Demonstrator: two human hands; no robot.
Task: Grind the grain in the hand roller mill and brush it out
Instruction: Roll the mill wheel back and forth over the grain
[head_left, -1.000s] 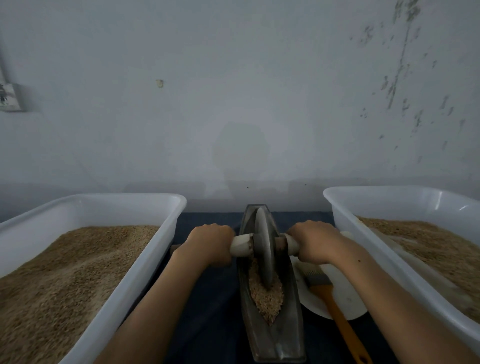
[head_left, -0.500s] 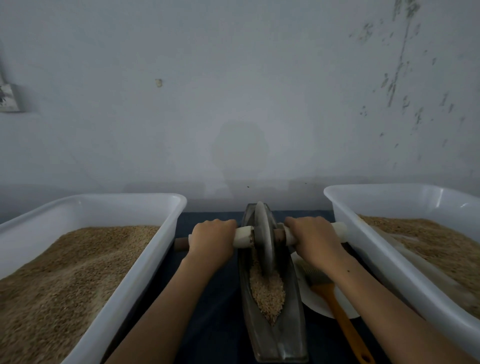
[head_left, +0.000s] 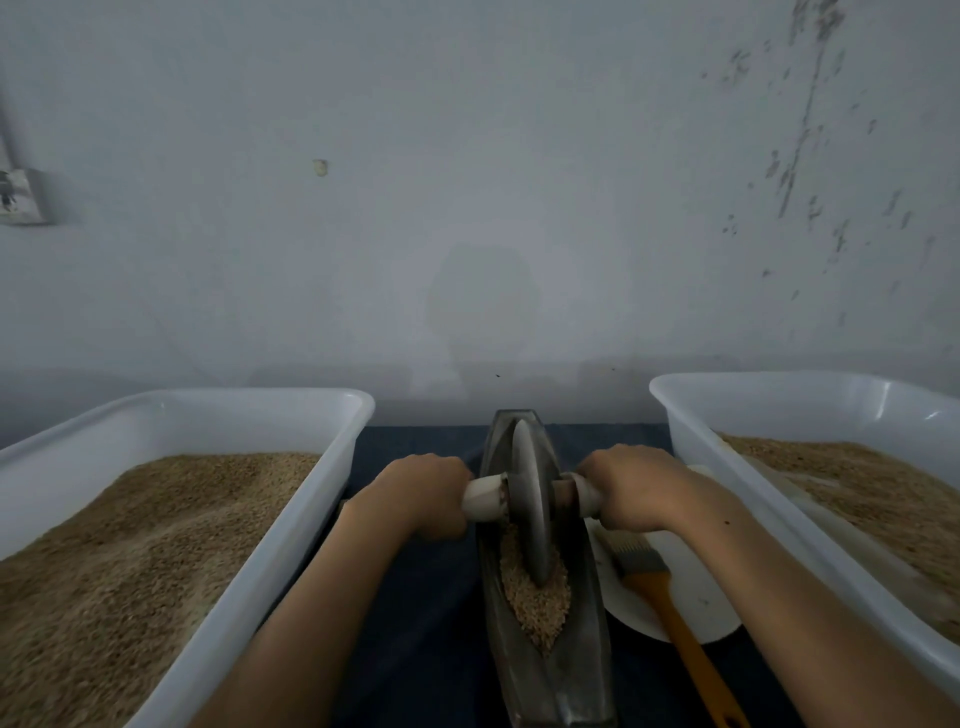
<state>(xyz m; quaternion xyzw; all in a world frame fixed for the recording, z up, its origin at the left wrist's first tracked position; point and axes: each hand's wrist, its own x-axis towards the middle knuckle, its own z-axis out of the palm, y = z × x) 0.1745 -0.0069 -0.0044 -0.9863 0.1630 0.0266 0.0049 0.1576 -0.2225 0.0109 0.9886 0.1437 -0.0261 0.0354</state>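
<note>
A boat-shaped metal trough (head_left: 587, 654) lies lengthwise in front of me with a heap of grain (head_left: 537, 603) in its middle. A grey grinding wheel (head_left: 530, 499) stands upright in the trough on a pale cross handle (head_left: 485, 499). My left hand (head_left: 421, 493) grips the handle's left end. My right hand (head_left: 631, 488) grips its right end. A brush (head_left: 670, 608) with grey bristles and an orange handle lies on a white plate (head_left: 691, 613) to the right of the trough.
Two white plastic tubs flank the trough: the left tub (head_left: 291, 525) and the right tub (head_left: 748, 499), both holding brown grain. A dark blue cloth (head_left: 426, 623) covers the table. A pale wall (head_left: 467, 208) stands close behind.
Both hands rolled the wheel away from me toward the trough's far end, then back toward me a little, to about where it stood a second ago.
</note>
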